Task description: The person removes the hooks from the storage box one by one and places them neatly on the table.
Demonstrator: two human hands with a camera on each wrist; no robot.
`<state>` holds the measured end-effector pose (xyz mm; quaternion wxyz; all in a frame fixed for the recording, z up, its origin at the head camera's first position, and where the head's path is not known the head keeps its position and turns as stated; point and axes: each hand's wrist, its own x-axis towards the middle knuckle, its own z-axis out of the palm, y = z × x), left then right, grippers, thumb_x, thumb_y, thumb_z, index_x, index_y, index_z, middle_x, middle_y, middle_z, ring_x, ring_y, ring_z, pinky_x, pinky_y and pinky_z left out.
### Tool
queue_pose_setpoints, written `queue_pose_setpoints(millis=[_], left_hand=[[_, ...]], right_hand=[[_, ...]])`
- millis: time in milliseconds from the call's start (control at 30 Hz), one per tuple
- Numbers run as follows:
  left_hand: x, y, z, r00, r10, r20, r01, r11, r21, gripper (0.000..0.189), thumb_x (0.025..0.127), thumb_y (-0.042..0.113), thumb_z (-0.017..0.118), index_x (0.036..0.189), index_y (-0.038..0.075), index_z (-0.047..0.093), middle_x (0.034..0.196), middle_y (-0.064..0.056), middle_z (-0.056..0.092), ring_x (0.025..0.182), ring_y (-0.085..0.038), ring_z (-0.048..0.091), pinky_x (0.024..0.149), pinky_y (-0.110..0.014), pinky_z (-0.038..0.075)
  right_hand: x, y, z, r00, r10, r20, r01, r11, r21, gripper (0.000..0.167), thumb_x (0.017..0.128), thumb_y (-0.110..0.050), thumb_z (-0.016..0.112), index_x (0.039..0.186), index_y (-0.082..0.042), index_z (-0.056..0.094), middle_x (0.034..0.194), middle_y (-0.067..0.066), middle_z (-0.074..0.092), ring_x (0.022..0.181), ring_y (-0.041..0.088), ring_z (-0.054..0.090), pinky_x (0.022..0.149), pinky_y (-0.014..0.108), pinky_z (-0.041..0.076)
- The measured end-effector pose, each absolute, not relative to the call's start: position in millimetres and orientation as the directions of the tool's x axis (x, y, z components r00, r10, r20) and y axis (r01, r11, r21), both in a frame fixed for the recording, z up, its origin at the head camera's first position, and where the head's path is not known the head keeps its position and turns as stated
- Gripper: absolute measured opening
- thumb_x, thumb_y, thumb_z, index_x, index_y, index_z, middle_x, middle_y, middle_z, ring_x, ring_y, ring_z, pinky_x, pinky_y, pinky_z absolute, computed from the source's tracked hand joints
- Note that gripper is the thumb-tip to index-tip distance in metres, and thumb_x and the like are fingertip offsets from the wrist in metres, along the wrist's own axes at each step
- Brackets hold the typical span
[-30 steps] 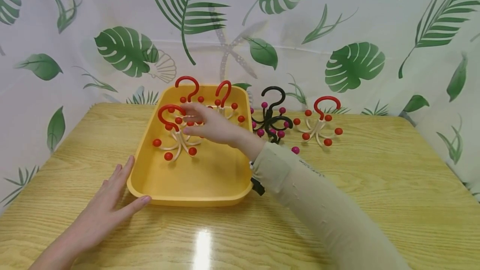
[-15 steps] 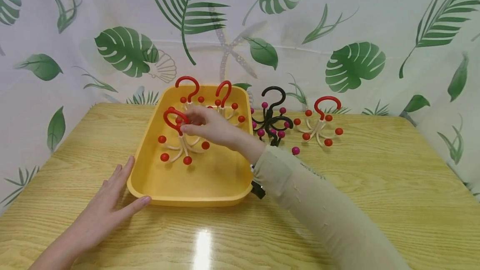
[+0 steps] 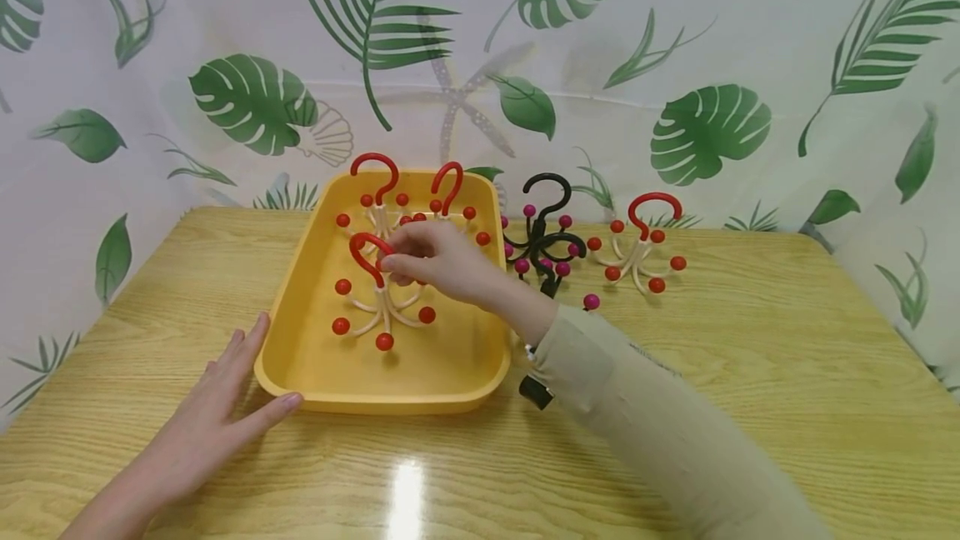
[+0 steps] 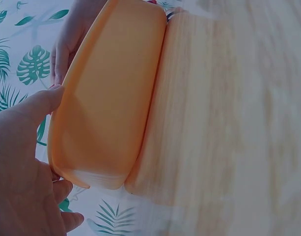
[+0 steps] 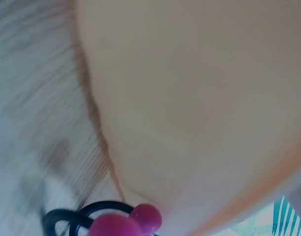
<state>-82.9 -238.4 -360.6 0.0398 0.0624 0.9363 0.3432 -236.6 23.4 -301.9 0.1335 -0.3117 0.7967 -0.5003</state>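
My right hand (image 3: pixel 446 261) pinches the red hook of a hanger (image 3: pixel 384 307) whose pale curved arms end in red balls. That hanger is upright within the yellow tray (image 3: pixel 382 400); whether it touches the tray floor I cannot tell. Behind it in the tray stand two like hangers, one at the back left (image 3: pixel 375 157) and one at the back right (image 3: pixel 445 208), partly hidden by my right hand. My left hand (image 3: pixel 213 415) rests against the tray's near left corner with fingers extended. In the left wrist view its thumb and fingers touch the tray rim (image 4: pixel 67 88).
Right of the tray, black hangers (image 3: pixel 538 236) with magenta balls stand close together on the wooden table (image 3: pixel 750 357). Further right is another red-hooked hanger (image 3: pixel 637 255). A leaf-patterned cloth (image 3: pixel 585 65) hangs behind. Magenta balls (image 5: pixel 146 219) show beside the tray in the right wrist view.
My right hand has closed on the front hanger's hook and brought the hanger right and toward me within the tray. The left hand has stayed put.
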Motion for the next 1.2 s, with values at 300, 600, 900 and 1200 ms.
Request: queue_pose_setpoints(millis=[300, 600, 900, 1200], left_hand=[[-83.2, -238.8, -360.7, -0.989, 0.146, -0.033, 0.091, 0.756, 0.648, 0.091, 0.092, 0.049, 0.057, 0.154, 0.024, -0.005, 0.159, -0.014, 0.002, 0.143, -0.037, -0.006, 0.11, -0.061, -0.005], [-83.3, -239.0, -361.9, -0.989, 0.143, -0.036, 0.086, 0.758, 0.647, 0.091, 0.092, 0.049, 0.057, 0.154, 0.025, -0.006, 0.159, -0.014, 0.002, 0.143, -0.037, -0.006, 0.11, -0.061, -0.005], [-83.0, -238.9, -361.2, -0.988, 0.153, -0.029, 0.097, 0.748, 0.656, 0.091, 0.093, 0.048, 0.058, 0.154, 0.026, -0.006, 0.159, -0.013, 0.001, 0.143, -0.037, -0.007, 0.11, -0.061, -0.005], [-82.8, -239.6, -359.9, -0.987, 0.156, -0.03, 0.098, 0.748, 0.656, 0.091, 0.093, 0.048, 0.057, 0.153, 0.027, -0.007, 0.159, -0.014, 0.001, 0.143, -0.037, -0.007, 0.11, -0.061, -0.005]], right_hand=[[-223.9, 42.1, -295.2, -0.788, -0.598, 0.148, -0.391, 0.3, -0.87, 0.018, 0.092, -0.015, 0.065, 0.105, -0.003, 0.067, 0.089, 0.004, 0.068, 0.079, 0.016, 0.067, 0.071, 0.028, 0.056], [-209.3, 59.9, -278.3, -0.789, -0.582, 0.194, -0.409, 0.264, -0.873, 0.016, 0.092, -0.015, 0.065, 0.104, -0.005, 0.067, 0.088, 0.004, 0.067, 0.079, 0.019, 0.065, 0.073, 0.031, 0.056], [-192.4, 82.0, -263.1, -0.768, -0.567, 0.297, -0.478, 0.2, -0.856, 0.018, 0.091, -0.009, 0.065, 0.106, 0.001, 0.066, 0.087, 0.006, 0.068, 0.078, 0.02, 0.066, 0.073, 0.034, 0.057], [-175.6, 107.4, -249.4, -0.785, -0.523, 0.33, -0.49, 0.2, -0.848, 0.014, 0.091, -0.007, 0.065, 0.103, 0.001, 0.066, 0.087, 0.007, 0.068, 0.079, 0.025, 0.065, 0.071, 0.034, 0.056]])
